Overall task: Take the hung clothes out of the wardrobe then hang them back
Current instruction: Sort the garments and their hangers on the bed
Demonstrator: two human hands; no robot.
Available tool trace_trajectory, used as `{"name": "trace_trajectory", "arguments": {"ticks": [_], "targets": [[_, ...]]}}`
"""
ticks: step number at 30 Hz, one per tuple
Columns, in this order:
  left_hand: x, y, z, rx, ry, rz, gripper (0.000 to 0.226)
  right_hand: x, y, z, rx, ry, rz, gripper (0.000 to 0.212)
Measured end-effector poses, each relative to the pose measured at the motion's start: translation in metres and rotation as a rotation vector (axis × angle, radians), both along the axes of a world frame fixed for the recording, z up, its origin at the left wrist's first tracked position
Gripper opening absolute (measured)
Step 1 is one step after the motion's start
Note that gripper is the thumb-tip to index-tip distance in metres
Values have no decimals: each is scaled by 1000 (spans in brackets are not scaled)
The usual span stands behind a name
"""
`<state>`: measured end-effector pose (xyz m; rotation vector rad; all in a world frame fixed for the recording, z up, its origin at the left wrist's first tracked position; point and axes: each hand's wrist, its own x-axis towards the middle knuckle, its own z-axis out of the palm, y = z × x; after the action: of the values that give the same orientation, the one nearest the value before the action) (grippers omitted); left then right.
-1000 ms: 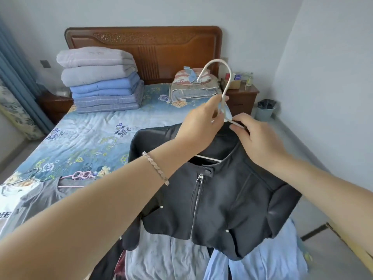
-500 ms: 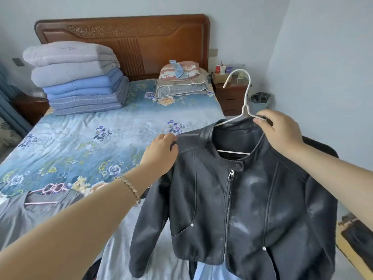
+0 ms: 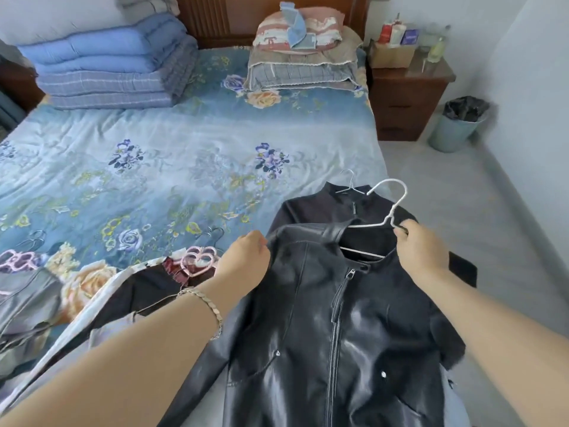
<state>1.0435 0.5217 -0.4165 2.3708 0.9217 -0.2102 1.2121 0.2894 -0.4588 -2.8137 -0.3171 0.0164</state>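
Observation:
A black leather jacket on a white hanger lies spread low over the bed's near right corner. My right hand grips the hanger's arm beside the collar. My left hand holds the jacket's left shoulder, fingers curled on the leather. Under it lies another dark garment on a thin wire hanger. More clothes lie to the left, one with a pink hanger.
The bed has a blue floral cover. Folded quilts and pillows sit by the headboard. A wooden nightstand and a bin stand at right on the grey floor.
The jacket has come down from in front of me onto the bed's corner. My left hand moved from the hanger hook to the jacket's shoulder. My view tilted downward.

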Motion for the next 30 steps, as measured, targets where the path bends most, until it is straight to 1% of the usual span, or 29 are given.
{"name": "trace_trajectory", "arguments": {"ticks": [2,5,8,12,15,17,18,19,20,21,22,23,25,28,30], "targets": [[16,6,-28,-19,22,59,28,26,5,-30,78,103,-130,25],[37,15,-65,-72,44,128,28,64,12,-70,182,222,-210,25],[55,24,-93,-90,62,140,27,102,25,-93,253,218,-291,23],[78,34,-115,-70,64,111,26,162,48,-111,301,303,-385,23],[91,45,-123,-29,34,131,32,203,67,-112,362,223,-470,17],[94,53,-130,-11,-18,172,34,226,79,-110,471,187,-443,28],[94,57,-134,-15,-36,195,34,234,86,-110,518,211,-389,42],[93,60,-139,-19,-44,213,35,239,93,-115,529,275,-330,62],[90,62,-145,-20,-41,222,35,235,101,-116,481,351,-279,82],[87,64,-150,-17,-29,226,36,229,107,-124,412,406,-236,93],[83,64,-156,-14,-13,228,36,215,112,-132,341,441,-190,96],[80,64,-162,-17,6,228,36,201,114,-145,284,463,-129,95],[71,64,-171,-29,35,208,33,159,116,-165,173,557,-1,83],[55,65,-179,-26,115,122,26,91,113,-182,143,690,136,50],[40,65,-180,1,227,45,20,54,114,-180,123,728,224,31]]}}
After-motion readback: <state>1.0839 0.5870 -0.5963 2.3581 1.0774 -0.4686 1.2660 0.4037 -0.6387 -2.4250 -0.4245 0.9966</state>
